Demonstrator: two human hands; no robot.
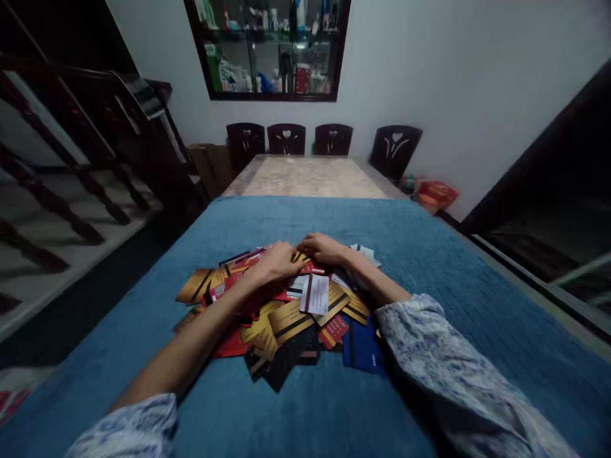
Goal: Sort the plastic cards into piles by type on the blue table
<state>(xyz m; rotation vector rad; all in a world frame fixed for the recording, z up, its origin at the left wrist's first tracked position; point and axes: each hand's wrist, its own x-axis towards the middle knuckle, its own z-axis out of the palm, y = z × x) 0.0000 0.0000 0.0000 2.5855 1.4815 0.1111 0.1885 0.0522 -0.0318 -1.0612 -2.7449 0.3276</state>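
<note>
A heap of magnetic-stripe plastic cards in gold, red, black, blue and white (289,318) is spread on a blue cloth. My left hand (280,259) reaches into the far side of the heap, its fingers curled down onto the cards. Beside it, my right hand (323,248) bends its fingers over the same spot from the right. Between the two hands shows a gold card (300,256). Fingertips of both hands are partly hidden among the cards. Nearer to me lie a white card (315,294), a blue card (361,345) and black cards (286,359).
The blue cloth (305,416) covers the near part of a long table, whose bare stone-like top (310,175) shows beyond. Dark chairs (286,138) line the far end. A wooden railing (71,172) runs at left, and a red bag (436,193) is at right.
</note>
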